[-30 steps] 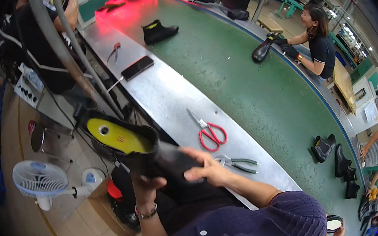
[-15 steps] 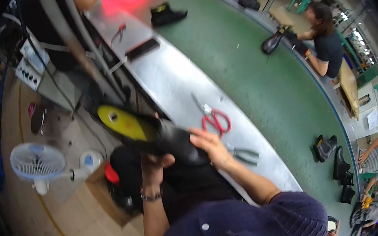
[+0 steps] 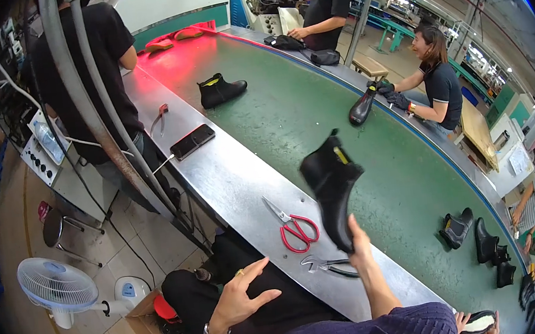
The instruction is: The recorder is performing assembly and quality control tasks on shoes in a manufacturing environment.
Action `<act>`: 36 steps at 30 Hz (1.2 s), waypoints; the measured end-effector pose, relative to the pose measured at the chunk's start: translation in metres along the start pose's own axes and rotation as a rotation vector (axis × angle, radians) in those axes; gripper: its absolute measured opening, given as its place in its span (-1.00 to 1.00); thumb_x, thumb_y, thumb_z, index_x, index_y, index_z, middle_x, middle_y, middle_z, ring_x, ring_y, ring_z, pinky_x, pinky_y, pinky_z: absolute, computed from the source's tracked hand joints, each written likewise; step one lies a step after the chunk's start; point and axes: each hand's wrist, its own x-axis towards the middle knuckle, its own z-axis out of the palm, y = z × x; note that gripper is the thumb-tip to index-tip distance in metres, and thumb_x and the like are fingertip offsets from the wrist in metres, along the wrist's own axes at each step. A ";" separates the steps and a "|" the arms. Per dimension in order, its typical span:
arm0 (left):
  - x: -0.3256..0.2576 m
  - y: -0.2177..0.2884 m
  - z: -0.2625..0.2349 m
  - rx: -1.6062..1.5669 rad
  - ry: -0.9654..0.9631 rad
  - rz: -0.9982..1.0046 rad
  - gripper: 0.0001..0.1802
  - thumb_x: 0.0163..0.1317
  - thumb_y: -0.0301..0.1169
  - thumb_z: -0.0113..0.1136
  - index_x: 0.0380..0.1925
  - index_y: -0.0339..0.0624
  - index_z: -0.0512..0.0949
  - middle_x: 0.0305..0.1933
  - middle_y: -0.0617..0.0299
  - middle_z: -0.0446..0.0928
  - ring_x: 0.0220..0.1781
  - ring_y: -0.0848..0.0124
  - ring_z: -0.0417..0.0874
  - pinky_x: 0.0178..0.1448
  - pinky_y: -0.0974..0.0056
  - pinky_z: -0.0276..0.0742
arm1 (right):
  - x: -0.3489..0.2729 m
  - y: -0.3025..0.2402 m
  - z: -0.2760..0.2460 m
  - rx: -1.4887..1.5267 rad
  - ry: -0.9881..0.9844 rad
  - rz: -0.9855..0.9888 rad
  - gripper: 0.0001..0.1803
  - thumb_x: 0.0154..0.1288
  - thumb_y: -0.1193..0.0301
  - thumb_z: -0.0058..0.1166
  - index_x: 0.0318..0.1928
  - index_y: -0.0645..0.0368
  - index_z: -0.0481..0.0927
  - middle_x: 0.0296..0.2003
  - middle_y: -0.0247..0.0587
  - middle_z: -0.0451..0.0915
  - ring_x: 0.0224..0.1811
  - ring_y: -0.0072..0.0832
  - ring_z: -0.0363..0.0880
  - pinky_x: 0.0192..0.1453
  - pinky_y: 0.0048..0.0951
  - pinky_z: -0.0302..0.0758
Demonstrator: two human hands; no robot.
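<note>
Currently the right hand (image 3: 357,239) is gripping, apparently by the toe, a black boot (image 3: 331,186) standing upright over the green belt (image 3: 314,110); the left hand (image 3: 242,297) is hovering open, farther off.

Bright overhead light, fisheye-bent edges

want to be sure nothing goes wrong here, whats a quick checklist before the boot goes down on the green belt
1. Hold on the black boot: right hand grips only its lower end, boot raised in the air. Not ok, looks loose.
2. Left hand: open, empty, over the lap. Ok.
3. Green belt just beyond the boot: bare. Ok.
4. Red-handled scissors and pliers: lying on the metal ledge directly beside the right hand. Not ok, easy to knock.
5. Whether the belt is moving: cannot tell.
</note>
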 end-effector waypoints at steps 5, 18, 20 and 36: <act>-0.021 -0.034 -0.004 0.070 0.073 -0.117 -0.24 0.03 -0.15 0.46 0.22 -0.20 0.43 0.14 0.03 0.53 0.00 0.23 0.62 0.11 0.23 0.51 | 0.061 -0.024 -0.071 -0.106 0.277 -0.265 -0.46 0.29 0.03 0.17 -0.14 0.36 0.62 -0.19 -0.13 0.64 -0.20 -0.49 0.59 -0.07 -0.48 0.45; -0.020 -0.064 0.042 -0.067 0.024 -0.204 -0.35 0.06 -0.27 0.43 0.16 -0.21 0.48 0.09 0.03 0.56 -0.02 0.27 0.63 0.03 0.26 0.53 | 0.096 0.015 -0.075 -1.593 0.414 -0.508 0.00 0.09 0.21 0.28 0.38 0.42 0.00 0.34 0.55 -0.01 0.39 0.30 0.05 0.43 -0.02 0.15; -0.017 -0.062 0.056 -0.062 -0.006 -0.146 -0.36 0.06 -0.26 0.44 0.15 -0.22 0.49 0.06 0.04 0.58 -0.04 0.27 0.63 0.01 0.27 0.53 | 0.092 0.020 -0.061 -1.525 0.485 -0.557 -0.16 0.07 0.25 0.28 0.31 0.36 0.23 0.30 0.41 0.17 0.36 0.20 0.16 0.38 -0.03 0.21; -0.056 -0.171 0.065 -0.613 0.605 -0.461 -0.61 0.41 -0.23 0.04 -0.55 -0.24 0.52 -0.72 0.32 0.46 -0.79 0.63 0.34 -0.73 0.50 0.13 | -0.044 0.150 0.122 -0.888 -1.033 -0.616 -0.68 0.22 0.43 0.10 0.01 0.07 0.60 -0.24 -0.10 0.65 -0.19 -0.17 0.65 -0.16 -0.26 0.58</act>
